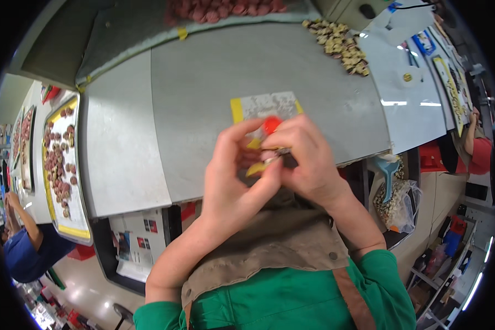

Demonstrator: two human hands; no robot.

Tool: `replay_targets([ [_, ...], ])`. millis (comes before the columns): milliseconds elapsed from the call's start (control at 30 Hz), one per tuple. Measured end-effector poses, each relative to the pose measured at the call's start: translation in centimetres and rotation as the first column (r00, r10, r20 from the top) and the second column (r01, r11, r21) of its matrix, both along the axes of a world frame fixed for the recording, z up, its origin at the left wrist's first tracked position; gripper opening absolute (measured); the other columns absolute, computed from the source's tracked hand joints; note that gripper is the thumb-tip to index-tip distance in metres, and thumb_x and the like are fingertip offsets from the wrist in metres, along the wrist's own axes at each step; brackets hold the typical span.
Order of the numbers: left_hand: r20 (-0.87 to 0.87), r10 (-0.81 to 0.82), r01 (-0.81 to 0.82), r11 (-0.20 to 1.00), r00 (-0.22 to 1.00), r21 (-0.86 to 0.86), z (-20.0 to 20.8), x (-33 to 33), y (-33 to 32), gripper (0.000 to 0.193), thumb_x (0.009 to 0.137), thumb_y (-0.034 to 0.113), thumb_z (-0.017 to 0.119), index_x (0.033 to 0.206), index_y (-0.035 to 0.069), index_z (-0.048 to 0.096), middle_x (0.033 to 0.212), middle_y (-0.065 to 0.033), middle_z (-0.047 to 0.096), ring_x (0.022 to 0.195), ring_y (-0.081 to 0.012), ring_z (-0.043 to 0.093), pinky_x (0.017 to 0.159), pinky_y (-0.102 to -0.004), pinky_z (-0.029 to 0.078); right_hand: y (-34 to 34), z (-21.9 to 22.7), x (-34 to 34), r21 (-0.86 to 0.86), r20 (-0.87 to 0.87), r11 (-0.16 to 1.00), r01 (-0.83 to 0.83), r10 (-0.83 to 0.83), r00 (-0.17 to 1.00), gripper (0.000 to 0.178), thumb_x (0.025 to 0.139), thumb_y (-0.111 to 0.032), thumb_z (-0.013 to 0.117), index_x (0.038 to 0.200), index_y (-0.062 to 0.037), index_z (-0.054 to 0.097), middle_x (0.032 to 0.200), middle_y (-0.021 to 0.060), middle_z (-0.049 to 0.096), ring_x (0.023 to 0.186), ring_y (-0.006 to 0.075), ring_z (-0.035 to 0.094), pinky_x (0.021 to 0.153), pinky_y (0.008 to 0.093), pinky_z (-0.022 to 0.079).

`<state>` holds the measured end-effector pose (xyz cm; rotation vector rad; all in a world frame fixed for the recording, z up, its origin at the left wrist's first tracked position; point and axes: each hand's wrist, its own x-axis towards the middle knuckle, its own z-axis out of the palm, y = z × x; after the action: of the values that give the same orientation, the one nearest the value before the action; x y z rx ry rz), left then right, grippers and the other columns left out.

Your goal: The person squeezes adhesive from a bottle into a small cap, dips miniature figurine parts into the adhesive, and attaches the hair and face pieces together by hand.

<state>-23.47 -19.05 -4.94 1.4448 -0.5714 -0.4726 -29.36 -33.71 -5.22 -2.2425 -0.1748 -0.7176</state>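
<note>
Both my hands meet in front of my chest, above the near edge of the grey work surface (203, 82). Between their fingertips is a small pink and white piece (269, 155), with yellow bits (255, 170) beside it. My left hand (231, 170) curls round it, thumb pressing from below. My right hand (308, 159) pinches at the same piece from the other side, and a dark bit shows at its fingers. A round red thing (271, 125) sits at the right fingertips; its kind is unclear. Just beyond lies a white card (269, 102) with yellow edges and grey smudges.
Pink lumps (225, 10) are heaped at the back. Small cream and dark pieces (341, 47) lie at the back right. A tray (81, 181) of pinkish-brown balls stands left. Below right, a blue scoop (389, 176) rests in a drawer. People work at both sides.
</note>
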Motion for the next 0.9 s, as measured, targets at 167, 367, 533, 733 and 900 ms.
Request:
replay_targets([
  [167, 0.619, 0.297, -0.544, 0.800, 0.727, 0.254, 1.4, 8.8, 9.8, 0.026, 0.093, 0.012, 0.060, 0.118, 0.004, 0.060, 0.102, -0.0056, 0.065, 0.087, -0.0108, 0.061, 0.075, -0.0250, 0.049, -5.7, 2.2, -0.7, -0.150, -0.131, 0.973, 0.177, -0.197, 0.972, 0.035, 0.073, -0.009, 0.075, 0.105, -0.0050, 0.060, 0.101, 0.0108, 0.058, 0.087, 0.0265, 0.057, 0.077, 0.0364, 0.048],
  [367, 0.823, 0.163, -0.816, 0.329, 0.544, 0.475, 1.3, 20.5, 30.9, 0.027, 0.097, 0.026, 0.055, 0.110, 0.003, 0.062, 0.096, -0.0111, 0.063, 0.082, -0.0174, 0.062, 0.071, -0.0291, 0.049, -14.8, 2.6, 1.0, -0.424, -0.025, 0.793, 0.438, -0.493, 0.869, 0.025, 0.081, -0.009, 0.068, 0.104, -0.0021, 0.060, 0.103, 0.0123, 0.059, 0.094, 0.0306, 0.058, 0.080, 0.0380, 0.048],
  [533, 0.967, -0.032, -0.948, 0.191, 0.252, 0.253, 1.7, 20.5, 24.4, 0.024, 0.089, 0.012, 0.061, 0.112, 0.008, 0.063, 0.110, -0.0144, 0.061, 0.103, -0.0313, 0.058, 0.087, -0.0399, 0.047, -15.0, 2.1, 2.1, -0.555, -0.037, 0.756, 0.346, -0.438, 0.898, 0.020, 0.082, -0.009, 0.066, 0.101, -0.0026, 0.062, 0.099, 0.0133, 0.061, 0.097, 0.0328, 0.057, 0.084, 0.0402, 0.046],
  [733, 0.822, 0.025, -0.411, 0.874, 0.570, 0.258, 0.7, 21.0, 4.2, 0.031, 0.085, 0.017, 0.066, 0.113, 0.004, 0.061, 0.111, -0.0132, 0.061, 0.094, -0.0303, 0.061, 0.083, -0.0379, 0.048, -13.4, 3.1, 1.4, -0.596, -0.165, 0.731, 0.333, -0.517, 0.840, 0.020, 0.082, -0.003, 0.063, 0.101, -0.0040, 0.062, 0.100, 0.0129, 0.062, 0.093, 0.0321, 0.056, 0.081, 0.0393, 0.045],
  [900, 0.893, 0.136, -0.563, 0.813, 0.429, 0.146, -0.6, 20.9, -5.0, 0.028, 0.082, 0.021, 0.069, 0.104, 0.007, 0.061, 0.100, -0.0121, 0.059, 0.084, -0.0308, 0.059, 0.073, -0.0387, 0.049, -9.9, 4.4, 1.0, -0.506, -0.122, 0.799, 0.325, -0.439, 0.890, 0.019, 0.080, 0.000, 0.062, 0.100, -0.0031, 0.061, 0.097, 0.0117, 0.061, 0.092, 0.0291, 0.057, 0.082, 0.0348, 0.045],
])
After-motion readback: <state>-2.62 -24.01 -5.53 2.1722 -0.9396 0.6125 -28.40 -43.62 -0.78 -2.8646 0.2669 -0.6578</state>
